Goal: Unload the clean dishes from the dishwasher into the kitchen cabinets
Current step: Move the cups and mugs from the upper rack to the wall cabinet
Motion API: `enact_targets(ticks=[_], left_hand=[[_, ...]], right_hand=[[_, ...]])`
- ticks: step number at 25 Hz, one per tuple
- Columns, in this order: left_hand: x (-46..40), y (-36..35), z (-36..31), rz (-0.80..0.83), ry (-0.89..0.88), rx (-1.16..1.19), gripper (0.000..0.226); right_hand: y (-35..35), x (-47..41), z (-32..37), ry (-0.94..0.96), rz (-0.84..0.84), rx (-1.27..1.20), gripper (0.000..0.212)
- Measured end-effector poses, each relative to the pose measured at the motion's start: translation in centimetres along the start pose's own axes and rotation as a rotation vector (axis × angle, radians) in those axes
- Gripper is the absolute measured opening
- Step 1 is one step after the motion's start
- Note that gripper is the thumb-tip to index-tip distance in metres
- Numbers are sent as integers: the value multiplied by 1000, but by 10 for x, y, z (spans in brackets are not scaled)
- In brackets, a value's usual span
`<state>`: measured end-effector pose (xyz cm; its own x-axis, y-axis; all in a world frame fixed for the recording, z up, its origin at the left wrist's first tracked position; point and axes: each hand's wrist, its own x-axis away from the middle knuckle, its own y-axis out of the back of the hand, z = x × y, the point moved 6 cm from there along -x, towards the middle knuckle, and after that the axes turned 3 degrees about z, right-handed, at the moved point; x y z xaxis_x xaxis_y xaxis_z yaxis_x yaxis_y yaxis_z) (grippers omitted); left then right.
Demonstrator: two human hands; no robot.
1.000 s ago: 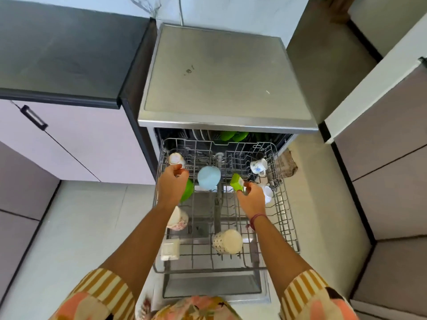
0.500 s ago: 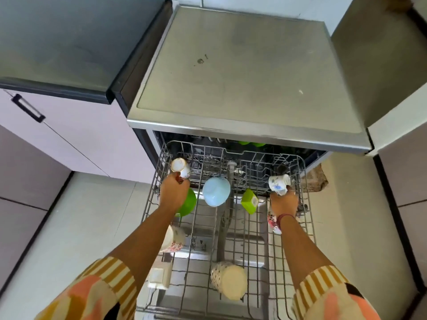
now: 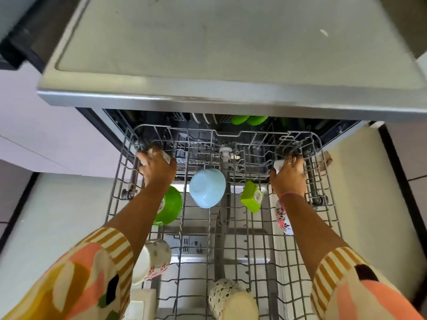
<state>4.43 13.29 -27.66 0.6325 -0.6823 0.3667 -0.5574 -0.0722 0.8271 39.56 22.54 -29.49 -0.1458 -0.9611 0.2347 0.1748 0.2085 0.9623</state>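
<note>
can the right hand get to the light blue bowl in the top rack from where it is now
Probably yes. The light blue bowl sits upturned mid-rack with nothing above it. But the right hand is already wrapped around a small white cup at the rack's back right corner, so it isn't free.

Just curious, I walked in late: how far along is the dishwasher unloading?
Early on. Done: the upper rack is pulled out. In hand: the left hand and right hand each close on a small cup at the rack's back corners. Left: the blue bowl, green bowl, green container, several mugs, and more dishes deeper inside.
</note>
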Motion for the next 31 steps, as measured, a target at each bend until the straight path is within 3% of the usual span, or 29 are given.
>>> enact_targets(ticks=[8,13,16,18,21,24,27,31], left_hand=[[5,0,-5,-9,-33,58,67],[10,8,3,-65,-80,150,66],[20,12,3,-86,-108,225,64],[30,21,2,-83,-133,274,62],[55,48,-4,-68,-223,362,62],[83,79,-13,-33,-275,416,63],[115,117,-19,-29,-271,467,74],[168,179,-18,-52,-302,591,86]], right_hand=[[3,6,19,1,-66,86,61],[9,11,12,4,-46,-30,40],[11,18,27,105,-69,-17,54],[12,25,37,76,-73,-76,64],[23,48,41,15,-110,-292,58],[47,75,51,89,-132,-338,55],[82,113,81,179,-128,-328,61],[147,183,120,178,-176,-535,69]])
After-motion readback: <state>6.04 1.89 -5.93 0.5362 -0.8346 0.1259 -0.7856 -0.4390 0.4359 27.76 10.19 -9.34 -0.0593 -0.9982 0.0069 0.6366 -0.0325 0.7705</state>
